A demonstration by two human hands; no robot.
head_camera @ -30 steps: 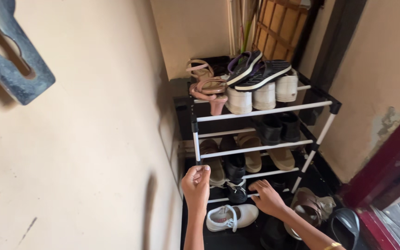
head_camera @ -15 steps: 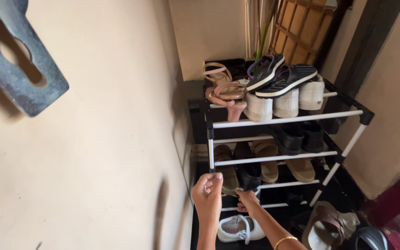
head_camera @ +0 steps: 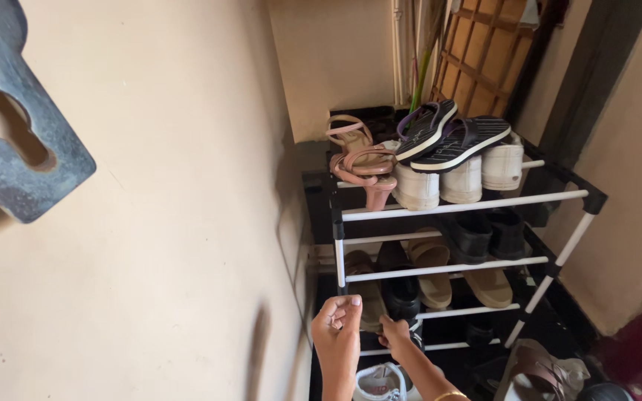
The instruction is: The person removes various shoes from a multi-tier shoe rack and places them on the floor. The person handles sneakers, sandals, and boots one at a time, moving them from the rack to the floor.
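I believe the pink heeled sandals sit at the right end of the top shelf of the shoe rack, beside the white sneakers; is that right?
Not quite: the head view shows the pink heeled sandals at the left end of the shoe rack's top shelf, nearest the wall. They do sit beside the white sneakers.

No packages, labels, signs or screens show anywhere in this view.
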